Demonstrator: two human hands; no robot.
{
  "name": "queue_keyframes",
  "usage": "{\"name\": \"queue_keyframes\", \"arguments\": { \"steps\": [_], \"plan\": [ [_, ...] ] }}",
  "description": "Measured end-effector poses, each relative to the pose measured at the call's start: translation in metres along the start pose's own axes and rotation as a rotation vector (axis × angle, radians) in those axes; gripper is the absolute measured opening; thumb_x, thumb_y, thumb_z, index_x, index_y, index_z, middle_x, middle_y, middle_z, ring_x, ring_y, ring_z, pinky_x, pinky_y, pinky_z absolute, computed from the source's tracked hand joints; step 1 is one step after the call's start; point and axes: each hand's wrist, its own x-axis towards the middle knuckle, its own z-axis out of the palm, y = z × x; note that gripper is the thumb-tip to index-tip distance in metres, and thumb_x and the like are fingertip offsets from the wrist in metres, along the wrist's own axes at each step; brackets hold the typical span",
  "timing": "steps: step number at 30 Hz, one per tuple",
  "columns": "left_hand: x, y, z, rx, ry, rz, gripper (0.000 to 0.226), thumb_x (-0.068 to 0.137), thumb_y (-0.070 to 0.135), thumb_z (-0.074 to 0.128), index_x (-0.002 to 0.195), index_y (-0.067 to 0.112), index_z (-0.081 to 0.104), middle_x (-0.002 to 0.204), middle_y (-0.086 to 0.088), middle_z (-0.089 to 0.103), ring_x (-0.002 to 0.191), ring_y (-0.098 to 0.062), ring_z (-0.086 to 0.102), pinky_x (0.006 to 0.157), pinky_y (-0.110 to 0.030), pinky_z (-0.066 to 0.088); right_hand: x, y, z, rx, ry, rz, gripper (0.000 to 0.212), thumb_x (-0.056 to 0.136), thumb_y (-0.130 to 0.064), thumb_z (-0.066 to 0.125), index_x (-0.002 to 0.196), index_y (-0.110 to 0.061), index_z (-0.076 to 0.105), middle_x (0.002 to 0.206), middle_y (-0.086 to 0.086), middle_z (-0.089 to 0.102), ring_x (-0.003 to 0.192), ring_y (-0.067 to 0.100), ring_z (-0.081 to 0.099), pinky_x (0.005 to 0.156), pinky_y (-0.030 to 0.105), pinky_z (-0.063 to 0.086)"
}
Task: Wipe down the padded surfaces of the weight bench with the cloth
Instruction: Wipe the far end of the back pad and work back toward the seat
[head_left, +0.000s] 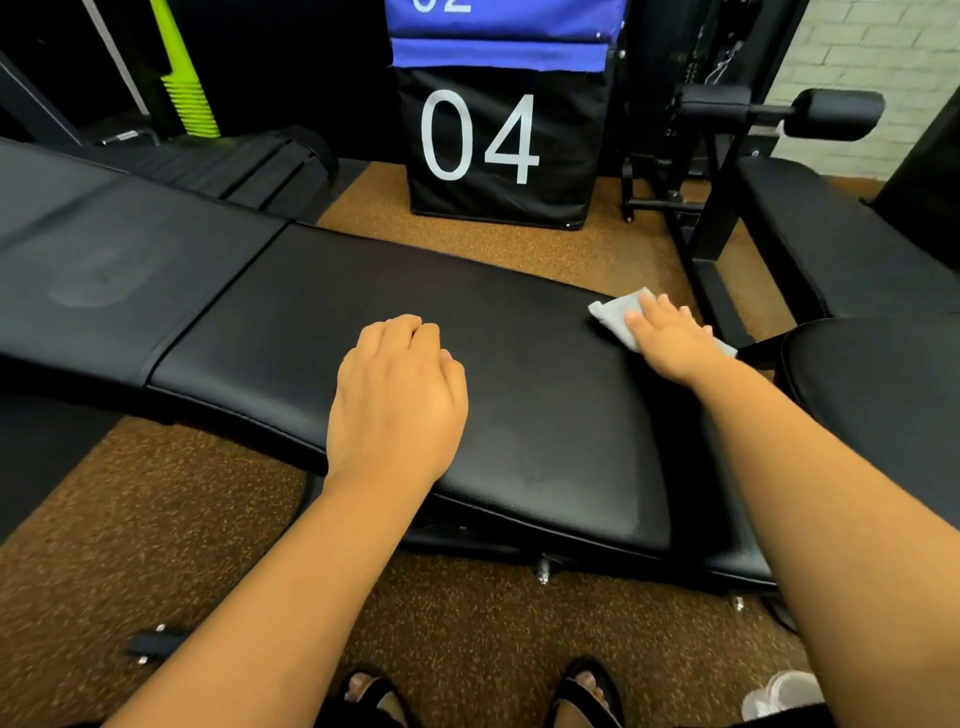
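A black padded weight bench lies across the view, with a seat pad in the middle and a longer back pad to the left. A small grey cloth lies flat at the seat pad's far right edge. My right hand presses on the cloth with straight fingers. My left hand rests on the middle of the seat pad with its fingers loosely curled and nothing in it.
A black and blue plyo box marked 04 stands behind the bench. Another black bench with roller pads stands at the right. Brown speckled floor lies in front. A clear plastic bottle sits near my feet at the lower right.
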Motion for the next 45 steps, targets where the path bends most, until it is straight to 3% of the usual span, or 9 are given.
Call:
{"name": "queue_keyframes", "arguments": {
  "steps": [4,8,12,21,25,29,32,41,45],
  "plan": [
    [0.000,0.001,0.001,0.038,-0.014,-0.003,0.031,0.098,0.024,0.043,0.111,0.008,0.065,0.122,-0.005,0.061,0.116,-0.026,0.050,0.090,-0.039,0.043,-0.013,-0.032,0.011,-0.032,0.034,0.008,0.062,0.099,-0.049,0.017,0.155,-0.021,0.010,0.163,0.004,0.008,0.148,0.032,0.009,0.117,0.057,0.008],
    [-0.002,0.002,0.001,0.031,-0.015,-0.002,0.031,0.098,0.024,0.043,0.111,0.007,0.065,0.121,-0.006,0.061,0.116,-0.027,0.050,0.089,-0.040,0.043,-0.067,-0.071,0.024,-0.071,0.024,-0.227,0.063,0.099,-0.052,0.019,0.154,-0.022,0.012,0.163,0.004,0.008,0.148,0.031,0.009,0.117,0.057,0.010],
    [-0.004,0.001,-0.001,0.021,-0.009,0.019,0.033,0.098,0.024,0.044,0.115,0.006,0.065,0.124,-0.007,0.061,0.118,-0.027,0.049,0.090,-0.041,0.044,-0.129,-0.049,0.028,-0.001,-0.027,-0.392,0.064,0.099,-0.056,0.021,0.155,-0.033,0.001,0.163,-0.005,-0.004,0.150,0.021,-0.007,0.120,0.047,-0.003],
    [-0.003,0.001,-0.001,0.044,-0.009,0.026,0.033,0.098,0.025,0.043,0.113,0.007,0.066,0.118,-0.005,0.064,0.111,-0.029,0.052,0.087,-0.042,0.044,-0.108,0.044,0.014,-0.021,0.027,-0.009,0.061,0.100,-0.051,0.023,0.154,-0.023,0.013,0.163,0.003,0.008,0.148,0.029,0.007,0.116,0.054,0.008],
    [-0.002,0.002,-0.001,0.064,-0.013,0.030,0.034,0.098,0.025,0.042,0.113,0.007,0.066,0.117,-0.006,0.064,0.108,-0.030,0.052,0.085,-0.043,0.044,-0.128,-0.013,0.024,-0.117,0.087,-0.156,0.072,0.090,-0.060,0.009,0.148,-0.018,0.022,0.156,0.007,0.021,0.137,0.033,0.024,0.109,0.056,0.024],
    [-0.004,0.001,-0.002,0.066,0.000,0.033,0.033,0.098,0.024,0.042,0.112,0.006,0.066,0.116,-0.007,0.065,0.108,-0.032,0.053,0.083,-0.044,0.044,-0.163,-0.062,0.039,-0.048,0.006,-0.329,0.064,0.100,-0.054,0.015,0.155,-0.024,0.003,0.164,0.000,-0.003,0.150,0.028,-0.006,0.119,0.050,-0.001],
    [-0.006,0.001,-0.004,0.067,-0.012,0.043,0.034,0.098,0.024,0.041,0.114,0.006,0.066,0.119,-0.007,0.064,0.111,-0.032,0.052,0.085,-0.043,0.044,-0.169,-0.052,0.035,-0.008,0.003,-0.379,0.061,0.101,-0.052,0.017,0.155,-0.027,0.001,0.164,-0.003,-0.004,0.150,0.023,-0.009,0.121,0.046,-0.004],
    [-0.008,0.002,-0.004,0.094,-0.022,0.061,0.037,0.099,0.024,0.039,0.116,0.004,0.065,0.121,-0.009,0.063,0.110,-0.033,0.052,0.086,-0.043,0.043,-0.153,0.040,0.024,-0.013,0.051,-0.032,0.061,0.099,-0.050,0.020,0.153,-0.022,0.013,0.163,0.004,0.008,0.148,0.031,0.007,0.117,0.055,0.008],
    [-0.007,0.003,-0.004,0.093,-0.019,0.058,0.037,0.099,0.024,0.039,0.117,0.004,0.065,0.121,-0.010,0.063,0.110,-0.034,0.052,0.086,-0.045,0.043,-0.183,-0.010,0.039,-0.090,0.103,-0.144,0.062,0.099,-0.051,0.018,0.151,-0.019,0.016,0.161,0.007,0.011,0.146,0.034,0.011,0.116,0.057,0.012]
  ]
}}
